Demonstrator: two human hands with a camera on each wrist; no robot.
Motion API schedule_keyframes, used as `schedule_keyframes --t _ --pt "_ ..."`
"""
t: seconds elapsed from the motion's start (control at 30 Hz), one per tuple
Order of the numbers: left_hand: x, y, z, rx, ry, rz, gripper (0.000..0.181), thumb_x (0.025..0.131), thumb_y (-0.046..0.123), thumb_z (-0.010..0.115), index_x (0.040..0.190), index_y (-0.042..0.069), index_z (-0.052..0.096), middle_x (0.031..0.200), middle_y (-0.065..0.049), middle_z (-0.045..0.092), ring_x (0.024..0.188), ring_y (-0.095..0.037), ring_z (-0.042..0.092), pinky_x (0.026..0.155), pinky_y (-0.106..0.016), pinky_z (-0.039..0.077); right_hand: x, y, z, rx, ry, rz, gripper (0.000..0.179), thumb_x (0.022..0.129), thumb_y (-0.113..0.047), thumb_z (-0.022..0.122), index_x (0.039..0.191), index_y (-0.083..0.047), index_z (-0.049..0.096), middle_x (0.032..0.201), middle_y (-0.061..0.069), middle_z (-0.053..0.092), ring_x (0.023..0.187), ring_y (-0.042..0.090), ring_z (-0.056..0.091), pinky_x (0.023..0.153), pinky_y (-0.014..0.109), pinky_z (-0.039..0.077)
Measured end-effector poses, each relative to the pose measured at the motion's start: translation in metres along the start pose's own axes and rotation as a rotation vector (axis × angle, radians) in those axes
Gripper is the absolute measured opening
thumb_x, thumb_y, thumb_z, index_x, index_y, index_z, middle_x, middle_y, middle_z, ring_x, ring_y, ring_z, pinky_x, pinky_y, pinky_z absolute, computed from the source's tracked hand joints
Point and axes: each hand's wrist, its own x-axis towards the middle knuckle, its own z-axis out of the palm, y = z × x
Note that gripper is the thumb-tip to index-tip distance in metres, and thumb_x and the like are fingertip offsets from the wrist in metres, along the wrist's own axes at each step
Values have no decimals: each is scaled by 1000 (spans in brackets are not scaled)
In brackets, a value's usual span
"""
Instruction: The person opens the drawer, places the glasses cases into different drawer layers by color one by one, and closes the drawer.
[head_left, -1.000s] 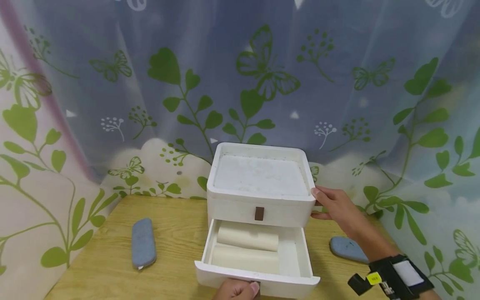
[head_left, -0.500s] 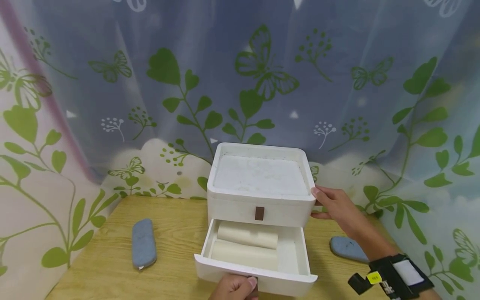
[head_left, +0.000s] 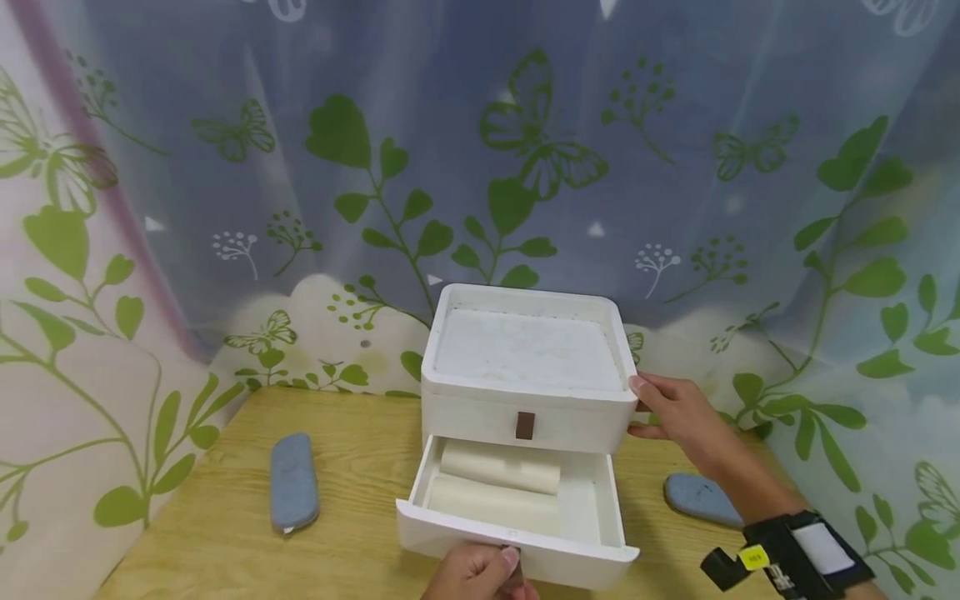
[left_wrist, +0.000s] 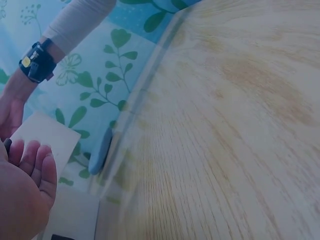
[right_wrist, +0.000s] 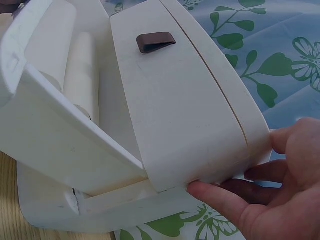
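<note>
Wood-grain table (head_left: 360, 508), white two-drawer box (head_left: 532, 346), lower drawer (head_left: 573, 563) jutting, left hand (head_left: 472, 573) pinching brown tab (head_left: 517, 573), right hand (head_left: 681, 419) gripping box

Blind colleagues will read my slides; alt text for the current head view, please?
The left hand pinches the tab on the open lower drawer of a white cabinet, two cream rolls inside; the right hand touches the cabinet's side. Two blue oblong objects flank it on the table.

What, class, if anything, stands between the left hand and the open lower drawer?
Nothing visible: the left hand grips the brown pull of the lower drawer. The cream rolls lie inside, behind its front; the right hand holds the cabinet.
</note>
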Motion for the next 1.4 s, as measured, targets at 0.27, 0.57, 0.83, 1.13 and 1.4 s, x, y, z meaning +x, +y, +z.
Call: schedule_keyframes --t 0.27,0.57,0.83,1.13,1.4 --pt "8 0 2 7 -39 39 53 105 26 55 82 -21 64 86 -23 78 75 -8 73 68 -18 57 -1 3 -4 -6 11 -6 68 111 -43 44 160 3 32 158 31 42 139 47 52 95 40 61" --pt "32 3 -3 28 -101 115 55 109 23 50 80 -23 61 89 -34 74 74 -8 72 71 -22 60 0 2 -1 28 6 7 68 111 -42 45 160 4 30 159 31 41 137 44 53 96 40 61" --pt "44 11 -2 62 -72 122 53 109 18 50 79 -25 60 88 -39 71 71 -8 70 69 -21 58 0 1 1 13 9 29 70 111 -44 44 162 2 28 161 30 39 140 46 50 98 41 60" --pt "55 13 -6 59 -73 104 53 108 19 51 80 -24 61 85 -29 75 72 -10 71 69 -23 59 -3 -1 0 13 7 10 69 112 -43 44 161 3 29 160 31 40 140 47 50 97 40 60" --pt "65 15 -13 70 -78 116 54 109 22 51 79 -21 62 85 -28 75 72 -13 71 70 -24 60 -1 -2 1 16 6 27 69 111 -44 44 162 1 28 161 30 38 141 47 49 98 41 60"
